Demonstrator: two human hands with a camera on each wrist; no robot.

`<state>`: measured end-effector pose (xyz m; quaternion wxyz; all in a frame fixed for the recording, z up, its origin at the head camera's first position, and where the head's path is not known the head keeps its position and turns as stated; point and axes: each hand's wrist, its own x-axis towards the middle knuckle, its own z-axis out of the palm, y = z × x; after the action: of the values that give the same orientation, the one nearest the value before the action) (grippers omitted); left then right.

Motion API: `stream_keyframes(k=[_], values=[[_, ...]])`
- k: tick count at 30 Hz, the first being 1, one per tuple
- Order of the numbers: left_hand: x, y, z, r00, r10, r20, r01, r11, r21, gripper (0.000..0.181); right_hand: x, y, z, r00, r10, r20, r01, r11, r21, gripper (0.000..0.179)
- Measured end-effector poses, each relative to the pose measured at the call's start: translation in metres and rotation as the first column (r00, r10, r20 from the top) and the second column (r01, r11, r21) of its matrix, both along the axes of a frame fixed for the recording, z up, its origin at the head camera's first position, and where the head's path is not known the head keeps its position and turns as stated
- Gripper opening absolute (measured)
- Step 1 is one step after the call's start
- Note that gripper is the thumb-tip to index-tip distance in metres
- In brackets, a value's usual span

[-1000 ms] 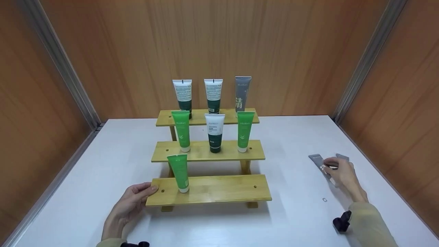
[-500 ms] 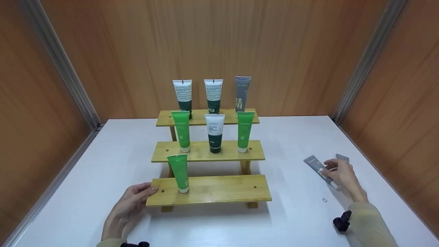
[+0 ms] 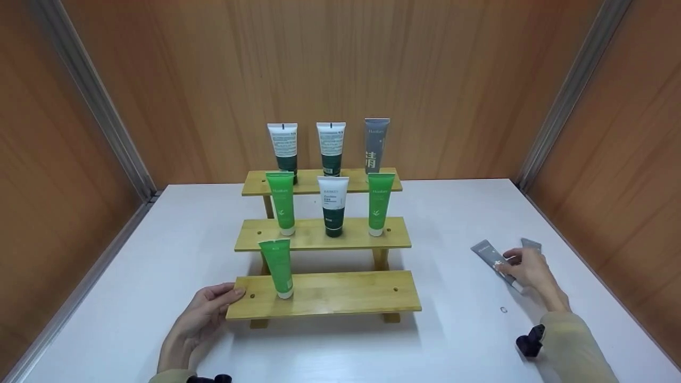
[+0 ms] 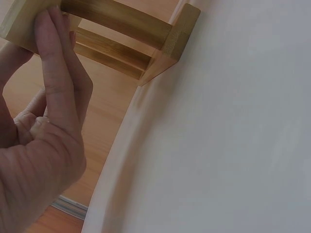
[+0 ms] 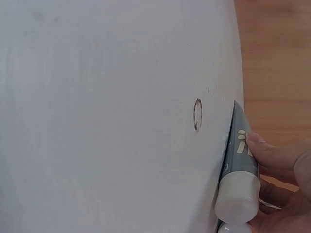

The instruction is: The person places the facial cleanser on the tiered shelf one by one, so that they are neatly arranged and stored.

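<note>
At the left end of the bottom tier of a three-tier wooden display stand (image 3: 340, 298), my left hand (image 3: 205, 314) pinches the board, thumb on top. In the left wrist view its fingers (image 4: 56, 73) lie against the board end. Over on the right, my right hand (image 3: 534, 274) holds a grey squeeze tube (image 3: 487, 255) low at the table, its white cap toward me. The right wrist view shows the thumb on the tube's side (image 5: 241, 150) and the other fingers behind it. A second grey tube (image 3: 531, 244) is mostly hidden by this hand.
The top tier carries two white-and-dark-green tubes (image 3: 331, 146) and a grey tube (image 3: 375, 143). Two green tubes (image 3: 379, 205) flank a white-and-dark-green tube (image 3: 333, 207) on the middle tier. One green tube (image 3: 279, 268) stands on the bottom tier. A small ring mark (image 3: 503, 309) shows on the white table.
The top end of the grey tube at my right hand has swung a little to the left, and the thumb has shifted down along it. My left hand and the stand have stayed put.
</note>
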<state>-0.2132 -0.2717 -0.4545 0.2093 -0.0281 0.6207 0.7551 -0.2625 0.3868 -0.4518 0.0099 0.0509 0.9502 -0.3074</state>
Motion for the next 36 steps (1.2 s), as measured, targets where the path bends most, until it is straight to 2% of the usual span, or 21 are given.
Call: stream_keyframes(k=[8, 19, 27, 36], values=[[0.000, 0.001, 0.000, 1.000, -0.009, -0.025, 0.008, 0.999, -0.037, 0.036, 0.000, -0.001, -0.002, 1.000, 0.006, -0.026, -0.005, 1.000, 0.003, 0.050], [-0.001, 0.001, 0.002, 1.000, 0.012, -0.009, -0.012, 0.998, -0.057, 0.032, 0.001, -0.003, -0.003, 0.998, -0.008, -0.069, 0.004, 0.998, -0.057, 0.047], [-0.001, 0.001, 0.002, 1.000, 0.018, 0.008, -0.018, 0.999, -0.050, 0.024, 0.003, -0.007, 0.000, 0.998, -0.026, -0.054, 0.018, 0.990, -0.137, 0.053], [0.000, 0.001, 0.001, 1.000, 0.000, -0.020, -0.001, 0.998, -0.063, 0.052, 0.004, -0.019, 0.011, 0.999, -0.010, -0.044, -0.002, 0.965, -0.261, 0.055]])
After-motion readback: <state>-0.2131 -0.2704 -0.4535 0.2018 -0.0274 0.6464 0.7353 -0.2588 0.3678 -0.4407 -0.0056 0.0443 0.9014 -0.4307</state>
